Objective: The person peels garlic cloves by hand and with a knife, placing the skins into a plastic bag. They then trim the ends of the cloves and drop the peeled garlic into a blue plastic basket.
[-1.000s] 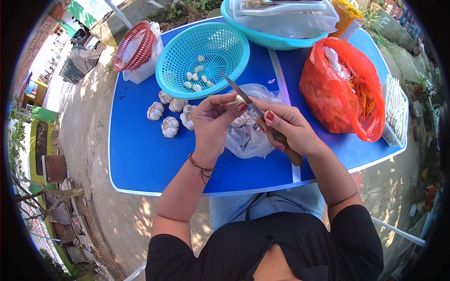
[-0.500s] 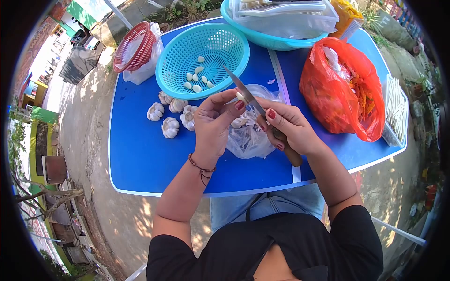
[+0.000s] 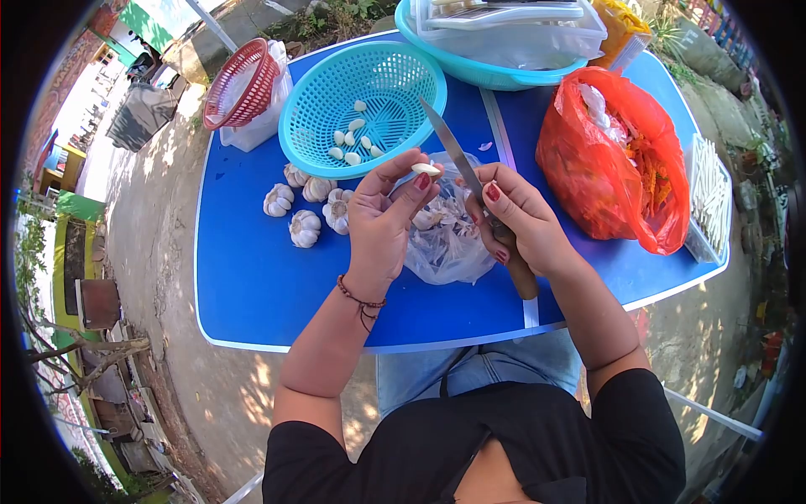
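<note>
Between thumb and fingers, my left hand (image 3: 388,202) pinches a pale garlic clove (image 3: 426,169). My right hand (image 3: 522,217) is closed around a knife (image 3: 453,149) with a wooden handle, its blade pointing up and away to the left, apart from the clove. Below both hands lies a clear plastic bag (image 3: 445,262) with garlic skins (image 3: 457,225) on it. Several whole garlic bulbs (image 3: 305,228) rest on the table left of my left hand. Beyond them, a turquoise basket (image 3: 302,109) holds several peeled cloves (image 3: 356,124).
A red plastic bag (image 3: 579,160) stands on the blue table (image 3: 269,294) at the right, beside a clear box of white sticks (image 3: 712,189). At the back are a turquoise basin (image 3: 495,81) with plastic containers and a small red basket (image 3: 243,92).
The knife has moved away from the clove toward the right, and its blade stands steeper. My left hand stays nearly in place, with more of the clove showing.
</note>
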A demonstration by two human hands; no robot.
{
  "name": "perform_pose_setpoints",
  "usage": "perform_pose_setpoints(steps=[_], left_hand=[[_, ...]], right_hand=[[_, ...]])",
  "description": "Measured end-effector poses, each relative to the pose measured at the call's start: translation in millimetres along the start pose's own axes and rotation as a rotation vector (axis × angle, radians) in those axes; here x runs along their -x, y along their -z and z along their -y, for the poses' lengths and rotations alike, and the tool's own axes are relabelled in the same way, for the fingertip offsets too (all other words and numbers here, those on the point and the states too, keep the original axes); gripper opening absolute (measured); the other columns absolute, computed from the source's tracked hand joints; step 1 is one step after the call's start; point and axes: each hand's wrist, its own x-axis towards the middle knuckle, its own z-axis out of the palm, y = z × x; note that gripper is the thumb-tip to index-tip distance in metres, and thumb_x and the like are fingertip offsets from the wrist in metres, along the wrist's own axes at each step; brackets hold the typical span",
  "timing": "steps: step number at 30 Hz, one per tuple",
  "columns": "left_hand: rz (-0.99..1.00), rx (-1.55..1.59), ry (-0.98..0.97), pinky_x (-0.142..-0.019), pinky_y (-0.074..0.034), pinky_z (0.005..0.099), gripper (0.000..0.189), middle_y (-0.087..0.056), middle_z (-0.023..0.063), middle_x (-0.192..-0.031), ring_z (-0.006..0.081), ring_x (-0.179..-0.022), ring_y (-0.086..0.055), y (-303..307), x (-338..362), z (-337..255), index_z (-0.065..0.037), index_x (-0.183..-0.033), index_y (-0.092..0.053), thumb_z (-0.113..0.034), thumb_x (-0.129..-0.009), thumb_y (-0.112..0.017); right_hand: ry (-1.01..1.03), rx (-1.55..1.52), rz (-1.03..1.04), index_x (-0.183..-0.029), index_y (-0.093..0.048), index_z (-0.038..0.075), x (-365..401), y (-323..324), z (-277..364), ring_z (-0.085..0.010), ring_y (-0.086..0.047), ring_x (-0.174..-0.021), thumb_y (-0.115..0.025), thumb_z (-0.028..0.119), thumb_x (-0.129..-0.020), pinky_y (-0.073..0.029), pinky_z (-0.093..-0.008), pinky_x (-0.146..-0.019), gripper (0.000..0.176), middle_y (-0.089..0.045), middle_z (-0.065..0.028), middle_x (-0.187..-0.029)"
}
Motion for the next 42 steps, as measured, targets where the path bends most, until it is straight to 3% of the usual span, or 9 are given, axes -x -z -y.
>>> perform_pose_setpoints(steps=[11,17,23,30,33,36,42], left_hand=[[-0.077,-0.043,-0.01,-0.077,-0.054,0.0235,0.025,-0.066,0.0112,-0.104,0.0142,-0.089,-0.066,-2.7,-0.1,0.1,0.002,-0.109,-0.063,-0.006,-0.086,-0.067],[-0.013,-0.195,-0.012,-0.072,-0.053,0.0221,0.022,-0.068,0.0102,-0.094,0.0136,-0.082,-0.066,4.0,3.2,0.1,0.002,-0.106,-0.064,-0.007,-0.087,-0.067],[-0.009,-0.388,-0.283,-0.067,-0.051,0.02,0.019,-0.069,0.0098,-0.093,0.0123,-0.08,-0.066,-0.6,0.2,2.6,0.002,-0.103,-0.065,-0.003,-0.084,-0.068],[-0.04,-0.887,-0.633,-0.051,-0.045,0.019,0.014,-0.07,0.0051,-0.091,0.0071,-0.071,-0.064,1.3,-4.8,-5.7,-0.006,-0.09,-0.07,-0.001,-0.078,-0.073],[-0.068,-1.008,-0.657,-0.061,-0.05,0.0251,0.015,-0.07,0.0057,-0.094,0.0149,-0.078,-0.066,5.3,-5.9,-15.7,-0.006,-0.092,-0.07,-0.001,-0.078,-0.071],[-0.118,-1.111,-0.8,-0.069,-0.05,0.029,0.016,-0.07,0.004,-0.094,0.0186,-0.08,-0.065,14.5,-13.2,-18.3,-0.008,-0.092,-0.07,-0.003,-0.076,-0.071],[-0.315,-1.453,-1.016,-0.076,-0.049,0.0314,0.017,-0.071,0.0041,-0.096,0.02,-0.091,-0.063,37.7,-30.1,-28.6,-0.009,-0.093,-0.071,-0.005,-0.076,-0.071]], right_hand=[[0.01,-0.03,0.013,-0.125,-0.043,0.005,-0.4,-0.4,0.9,-0.0063,-0.045,-0.044,-0.042,0.031,-0.1,-0.035,-0.018,-0.04,0.036,-0.052,-0.0055,-0.08],[0.002,-0.026,0.047,-0.133,-0.042,0.008,1.9,-3.2,4.5,-0.0062,-0.045,-0.045,-0.043,0.031,-0.1,-0.036,-0.0173,-0.041,0.041,-0.054,-0.007,-0.082],[-0.024,-0.037,0.126,-0.145,-0.031,0.012,1.2,-1.1,3.7,-0.0066,-0.045,-0.044,-0.044,0.03,-0.099,-0.037,-0.0174,-0.041,0.051,-0.054,-0.0074,-0.081],[-0.064,-0.105,0.17,-0.148,-0.025,0.015,-5.9,-4.8,3.1,-0.0072,-0.045,-0.043,-0.043,0.028,-0.1,-0.038,-0.0194,-0.041,0.053,-0.054,-0.0075,-0.081],[-0.096,-0.131,0.132,-0.148,-0.024,0.015,-13.2,-12.4,8.5,-0.0077,-0.046,-0.044,-0.041,0.026,-0.1,-0.039,-0.0203,-0.04,0.052,-0.055,-0.0083,-0.081],[-0.124,-0.103,0.068,-0.147,-0.025,0.014,-22.9,-19.4,19.3,-0.0082,-0.047,-0.044,-0.04,0.026,-0.101,-0.039,-0.0206,-0.04,0.051,-0.056,-0.0089,-0.081],[-0.081,0.051,0.025,-0.145,-0.028,0.012,-52.4,-34.5,31.9,-0.0075,-0.048,-0.045,-0.043,0.025,-0.1,-0.04,-0.0209,-0.04,0.049,-0.057,-0.0078,-0.081]])
